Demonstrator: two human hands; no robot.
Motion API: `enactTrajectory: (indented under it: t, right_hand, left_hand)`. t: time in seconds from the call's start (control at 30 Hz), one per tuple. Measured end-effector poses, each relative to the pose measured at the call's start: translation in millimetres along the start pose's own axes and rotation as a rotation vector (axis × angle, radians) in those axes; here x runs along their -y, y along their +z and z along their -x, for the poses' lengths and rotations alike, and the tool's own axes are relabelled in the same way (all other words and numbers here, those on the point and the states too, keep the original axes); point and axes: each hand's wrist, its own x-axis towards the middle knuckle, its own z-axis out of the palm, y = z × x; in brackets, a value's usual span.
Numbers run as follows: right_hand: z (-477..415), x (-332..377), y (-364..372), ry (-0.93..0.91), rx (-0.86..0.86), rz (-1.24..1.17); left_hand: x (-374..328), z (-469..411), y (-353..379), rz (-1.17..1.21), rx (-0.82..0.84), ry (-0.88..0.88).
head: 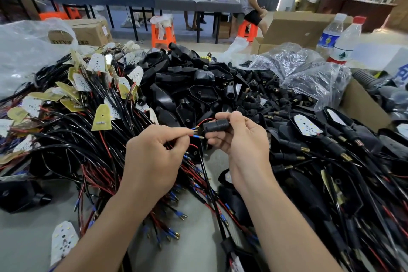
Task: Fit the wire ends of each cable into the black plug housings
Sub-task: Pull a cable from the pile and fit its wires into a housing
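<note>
Above the middle of the tabletop, between my hands, I have the small ribbed black plastic plug housing [217, 125] pinched in my right hand [240, 139]. It looks light, rigid and easy to turn, best held round its ribbed waist. My left hand [154, 157] is closed on the thin red and black wires with blue-sleeved brass ends [195, 132], just beside the housing's mouth; they look limp, so I would grip close behind the sleeves. Both wrists angle inward. Toward the tabletop's left edge lies the tangled heap of black cables [72, 130].
</note>
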Motion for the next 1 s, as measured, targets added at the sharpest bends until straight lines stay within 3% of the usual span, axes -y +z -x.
enactTrajectory:
  t: [0.5,1.0]
  right_hand:
    - [-2.2,1.5,-0.7,-0.006,0.096,0.123]
    - [1.3,2.4,0.2,0.081,0.166,0.127]
  left_hand:
    - [-10.0,-0.1,-0.1,-0.007,-0.096,-0.027]
    - [-4.2,0.9,5.2,0.141,-0.03,-0.075]
